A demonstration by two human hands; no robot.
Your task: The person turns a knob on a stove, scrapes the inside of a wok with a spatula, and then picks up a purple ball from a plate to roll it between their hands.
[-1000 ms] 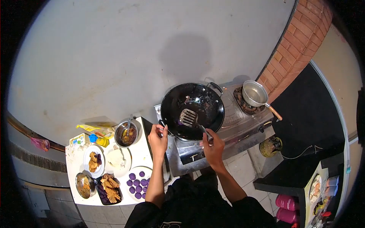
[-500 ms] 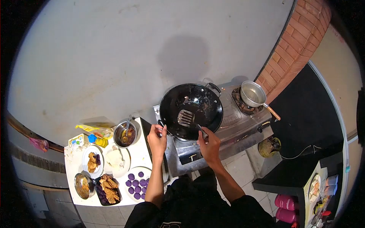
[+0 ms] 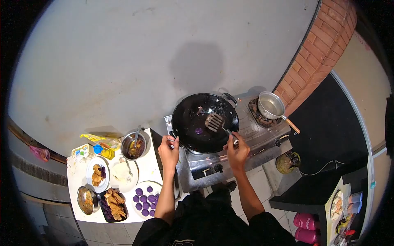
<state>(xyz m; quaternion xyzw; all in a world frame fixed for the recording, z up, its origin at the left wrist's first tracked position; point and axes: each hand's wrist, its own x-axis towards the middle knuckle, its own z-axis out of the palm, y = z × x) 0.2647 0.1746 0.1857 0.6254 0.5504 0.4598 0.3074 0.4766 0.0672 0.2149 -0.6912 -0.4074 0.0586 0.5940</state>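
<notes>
A black wok sits on the stove's left burner. Inside it, low and near the middle, lies a small purple ball. My right hand is closed around the handle of a slotted metal spatula, whose head is over the wok, right of the ball. At the wok's left handle, my left hand has its fingers pinched together; a thin pale thing shows at the fingertips, too small to name.
A saucepan stands on the right burner, its wooden handle jutting forward. On the white table at left are a plate of purple balls, a tray of fried food, metal bowls and a yellow bottle.
My right hand has moved right with the spatula, its head shifting right and slightly up in the wok. The purple ball now shows. My left hand stays by the wok's handle.
</notes>
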